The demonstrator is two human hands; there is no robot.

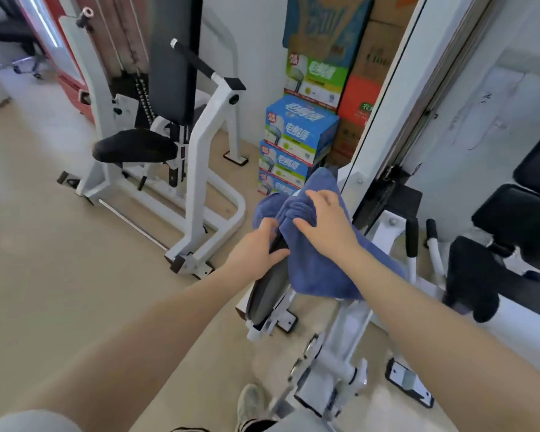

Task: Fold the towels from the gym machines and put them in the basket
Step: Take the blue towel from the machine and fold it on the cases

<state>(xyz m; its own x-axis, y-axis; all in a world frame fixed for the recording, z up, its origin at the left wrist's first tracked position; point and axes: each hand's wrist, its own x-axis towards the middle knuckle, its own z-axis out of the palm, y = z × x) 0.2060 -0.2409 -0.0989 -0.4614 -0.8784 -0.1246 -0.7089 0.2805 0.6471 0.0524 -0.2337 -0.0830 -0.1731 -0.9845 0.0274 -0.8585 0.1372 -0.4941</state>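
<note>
A blue towel (318, 266) hangs crumpled over the black pad (267, 294) of a white gym machine (340, 353) in the middle of the view. My left hand (258, 246) grips the towel's left edge together with the pad's upper end, thumb on the cloth. My right hand (325, 222) lies on top of the bunched towel with its fingers curled into the folds. No basket is in view.
Another white machine with a black seat (134, 148) stands to the left on the beige floor. Stacked cartons (296, 141) line the wall behind the towel. A black bench (518, 213) is at the right. My shoe (251, 403) is at the bottom.
</note>
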